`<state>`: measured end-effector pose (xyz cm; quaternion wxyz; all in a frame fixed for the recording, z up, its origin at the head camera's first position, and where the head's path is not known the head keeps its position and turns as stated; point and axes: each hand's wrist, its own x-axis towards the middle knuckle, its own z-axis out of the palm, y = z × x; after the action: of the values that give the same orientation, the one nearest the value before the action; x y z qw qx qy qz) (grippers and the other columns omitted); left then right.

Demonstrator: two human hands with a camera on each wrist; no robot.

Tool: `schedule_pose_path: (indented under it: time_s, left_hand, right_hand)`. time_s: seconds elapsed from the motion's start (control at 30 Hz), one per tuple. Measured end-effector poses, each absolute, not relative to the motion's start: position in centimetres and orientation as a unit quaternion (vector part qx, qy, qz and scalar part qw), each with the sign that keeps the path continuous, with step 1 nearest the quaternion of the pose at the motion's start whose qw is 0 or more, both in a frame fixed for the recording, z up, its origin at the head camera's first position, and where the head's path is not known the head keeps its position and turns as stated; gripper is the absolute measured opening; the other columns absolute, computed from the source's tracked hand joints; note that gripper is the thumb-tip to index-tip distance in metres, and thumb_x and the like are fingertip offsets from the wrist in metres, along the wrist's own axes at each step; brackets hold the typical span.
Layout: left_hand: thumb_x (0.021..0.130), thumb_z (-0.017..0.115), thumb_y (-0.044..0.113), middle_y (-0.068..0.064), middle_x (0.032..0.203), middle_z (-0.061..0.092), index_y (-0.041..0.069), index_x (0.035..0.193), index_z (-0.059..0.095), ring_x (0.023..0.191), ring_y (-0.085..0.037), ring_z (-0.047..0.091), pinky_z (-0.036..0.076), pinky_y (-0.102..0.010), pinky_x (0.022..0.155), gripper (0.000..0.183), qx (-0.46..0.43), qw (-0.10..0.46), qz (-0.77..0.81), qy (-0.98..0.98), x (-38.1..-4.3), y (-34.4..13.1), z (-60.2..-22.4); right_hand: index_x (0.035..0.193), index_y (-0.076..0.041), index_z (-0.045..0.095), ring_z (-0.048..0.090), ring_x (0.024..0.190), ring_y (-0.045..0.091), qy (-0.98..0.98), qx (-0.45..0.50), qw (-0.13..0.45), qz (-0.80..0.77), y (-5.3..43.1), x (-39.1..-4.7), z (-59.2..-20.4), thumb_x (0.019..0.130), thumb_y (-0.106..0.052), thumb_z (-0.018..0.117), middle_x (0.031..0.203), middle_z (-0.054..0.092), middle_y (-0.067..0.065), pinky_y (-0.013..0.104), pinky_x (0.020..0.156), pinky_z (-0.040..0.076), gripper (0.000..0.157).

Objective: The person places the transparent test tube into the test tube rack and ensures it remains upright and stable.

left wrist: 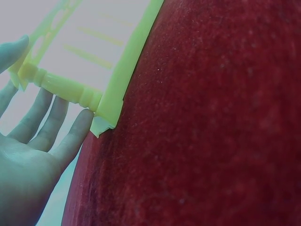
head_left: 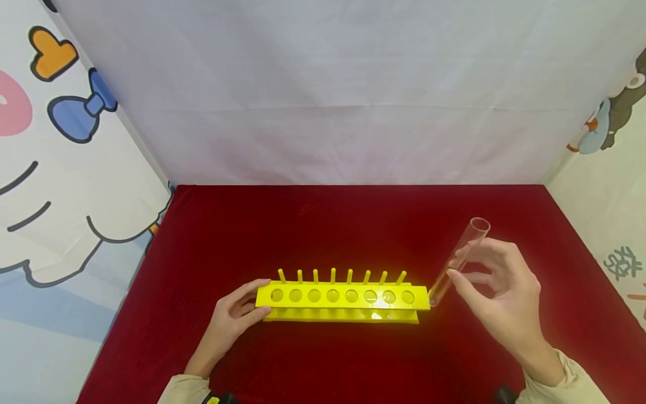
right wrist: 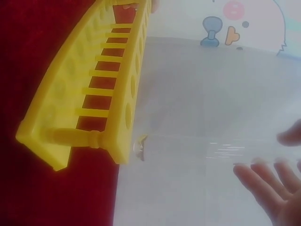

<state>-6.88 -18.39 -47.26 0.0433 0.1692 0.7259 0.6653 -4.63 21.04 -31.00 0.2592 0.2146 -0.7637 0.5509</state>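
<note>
A bright yellow test tube rack [head_left: 342, 303] stands on the red cloth, with a row of round holes along its top and several upright pegs at the back. My left hand [head_left: 234, 317] grips its left end, thumb at the front edge and fingers by the end post [left wrist: 66, 88]. My right hand [head_left: 504, 297] pinches a clear test tube [head_left: 460, 259] between thumb and fingers. The tube is tilted, mouth up to the right, its rounded bottom close to the rack's right end. In the right wrist view the tube [right wrist: 188, 147] looks nearly invisible against the pale backdrop.
The red cloth [head_left: 323, 230] covers the table under the rack. A white fabric wall [head_left: 353, 101] rises behind it. Panels with cartoon prints [head_left: 75, 118] border the left and right sides.
</note>
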Motion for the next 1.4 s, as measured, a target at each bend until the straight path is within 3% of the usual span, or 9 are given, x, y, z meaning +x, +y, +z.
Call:
schedule_pose_path:
  time_s: [1.4]
  left_hand:
    - [0.082,0.061,0.007,-0.014,0.118,0.050,0.003,0.126,0.044,0.096,-0.026,0.054,0.050,-0.030,0.071,0.048,0.169,0.043,0.671,0.721,-6.7,-18.1,-47.1]
  right_hand:
    - [0.103,0.018,0.044,0.058,0.078,0.019,-0.739,0.241,0.241,0.581,20.2,-5.5,-31.1,0.057,0.028,0.062,0.091,0.054,0.021,0.021,0.067,0.050,0.051]
